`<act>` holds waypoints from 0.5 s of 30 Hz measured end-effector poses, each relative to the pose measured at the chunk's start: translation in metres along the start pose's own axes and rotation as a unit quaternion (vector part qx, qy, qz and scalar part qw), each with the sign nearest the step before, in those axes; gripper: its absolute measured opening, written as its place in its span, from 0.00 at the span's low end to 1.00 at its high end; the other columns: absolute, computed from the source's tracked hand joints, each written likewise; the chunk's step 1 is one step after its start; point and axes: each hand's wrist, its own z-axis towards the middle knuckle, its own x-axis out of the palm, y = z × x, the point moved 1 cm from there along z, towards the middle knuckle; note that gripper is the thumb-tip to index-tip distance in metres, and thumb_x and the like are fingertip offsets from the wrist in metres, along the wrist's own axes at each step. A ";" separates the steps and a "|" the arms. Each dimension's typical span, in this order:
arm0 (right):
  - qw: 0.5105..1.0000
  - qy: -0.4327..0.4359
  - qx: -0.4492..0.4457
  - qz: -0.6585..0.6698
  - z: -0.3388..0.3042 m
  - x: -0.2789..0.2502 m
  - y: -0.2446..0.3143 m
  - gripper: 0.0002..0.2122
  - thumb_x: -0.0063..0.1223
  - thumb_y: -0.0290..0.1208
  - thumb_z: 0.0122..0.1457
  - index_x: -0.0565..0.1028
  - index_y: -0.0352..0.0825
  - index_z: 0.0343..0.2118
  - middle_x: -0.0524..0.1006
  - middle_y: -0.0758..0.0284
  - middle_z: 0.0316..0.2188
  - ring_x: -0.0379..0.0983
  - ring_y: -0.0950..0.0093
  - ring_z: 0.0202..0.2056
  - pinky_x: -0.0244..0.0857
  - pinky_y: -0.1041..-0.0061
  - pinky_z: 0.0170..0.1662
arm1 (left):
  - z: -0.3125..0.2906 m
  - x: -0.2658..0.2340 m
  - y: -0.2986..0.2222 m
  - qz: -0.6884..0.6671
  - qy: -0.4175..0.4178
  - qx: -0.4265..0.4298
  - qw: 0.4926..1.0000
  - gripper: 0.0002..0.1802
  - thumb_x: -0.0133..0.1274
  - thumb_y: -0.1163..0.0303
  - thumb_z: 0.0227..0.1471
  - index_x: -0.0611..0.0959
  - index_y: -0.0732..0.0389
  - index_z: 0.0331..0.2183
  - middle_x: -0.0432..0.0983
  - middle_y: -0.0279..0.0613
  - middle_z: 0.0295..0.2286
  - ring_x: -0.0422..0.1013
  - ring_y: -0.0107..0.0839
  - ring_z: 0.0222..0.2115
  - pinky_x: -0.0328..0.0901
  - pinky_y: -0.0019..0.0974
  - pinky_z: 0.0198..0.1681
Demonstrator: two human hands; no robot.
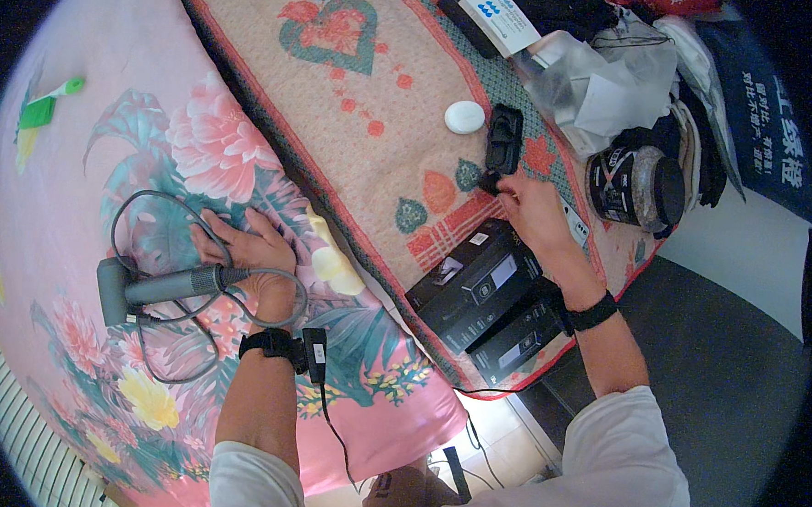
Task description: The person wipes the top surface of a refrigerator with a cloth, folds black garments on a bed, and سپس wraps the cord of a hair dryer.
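Note:
My left hand [246, 243] lies on the floral bedspread with its fingers stretched apart. Beside it is a grey T-shaped device [170, 284], shaped like a hair dryer, whose grey cord [179, 381] loops near my left wrist. On the patterned blanket to the right, my right hand [528, 205] is closed in a pinch on a small black object [491, 181], mostly covered by the fingers. Just beyond it stands an open black case [504, 137], with a white oval thing [465, 117] to its left. Dark boxes [473, 289] lie below my right hand.
A green-and-white brush [51, 105] lies at the far left on the bedspread [89, 173]. Right of my right hand stand a black-lidded jar [634, 187] and a phone [575, 224]. Farther back are a plastic bag [608, 85] and a white box [501, 20]. Black cables hang at the near edge.

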 end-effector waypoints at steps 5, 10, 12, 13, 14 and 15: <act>0.995 0.066 0.012 0.078 -0.007 -0.013 0.015 0.06 0.54 0.23 0.52 0.77 0.30 0.32 0.78 0.54 0.28 0.77 0.59 0.29 0.69 0.67 0.34 | 0.001 -0.005 0.004 0.029 0.004 0.012 0.999 0.38 0.47 0.53 0.55 0.59 0.69 0.59 0.51 0.68 0.58 0.51 0.58 0.58 0.43 0.59 0.60; 0.997 -0.074 -0.024 0.019 0.009 -0.025 0.005 0.06 0.55 0.23 0.52 0.77 0.30 0.33 0.78 0.54 0.29 0.77 0.61 0.32 0.69 0.69 0.35 | -0.002 0.000 0.002 0.004 -0.004 0.009 1.000 0.38 0.47 0.54 0.55 0.60 0.69 0.58 0.52 0.69 0.57 0.52 0.59 0.58 0.44 0.59 0.60; 0.999 -0.017 -0.008 0.028 0.010 -0.020 0.001 0.07 0.56 0.24 0.52 0.77 0.30 0.34 0.78 0.54 0.30 0.77 0.61 0.33 0.69 0.69 0.36 | -0.003 0.002 0.002 0.007 -0.004 0.007 1.000 0.37 0.48 0.54 0.55 0.60 0.69 0.58 0.53 0.69 0.57 0.52 0.59 0.58 0.44 0.59 0.60; 0.999 0.039 0.007 0.035 0.011 -0.015 -0.001 0.07 0.56 0.25 0.52 0.77 0.30 0.34 0.78 0.54 0.32 0.77 0.60 0.34 0.69 0.69 0.37 | -0.004 0.003 0.002 0.015 -0.002 0.008 1.000 0.37 0.48 0.54 0.55 0.60 0.70 0.58 0.53 0.70 0.57 0.52 0.59 0.58 0.44 0.58 0.60; 0.998 0.042 0.008 0.036 0.009 -0.008 -0.001 0.07 0.56 0.25 0.52 0.77 0.30 0.34 0.78 0.54 0.32 0.77 0.60 0.34 0.69 0.69 0.37 | -0.006 0.005 0.002 0.023 0.002 0.008 1.000 0.37 0.48 0.54 0.55 0.60 0.70 0.58 0.53 0.70 0.57 0.52 0.59 0.58 0.44 0.58 0.60; 0.996 0.056 -0.009 0.062 0.006 -0.005 0.005 0.08 0.57 0.26 0.52 0.78 0.31 0.35 0.78 0.53 0.33 0.77 0.59 0.34 0.69 0.68 0.38 | -0.003 0.000 0.000 0.022 -0.002 0.009 1.000 0.37 0.48 0.54 0.55 0.60 0.70 0.58 0.53 0.70 0.57 0.52 0.59 0.58 0.44 0.58 0.60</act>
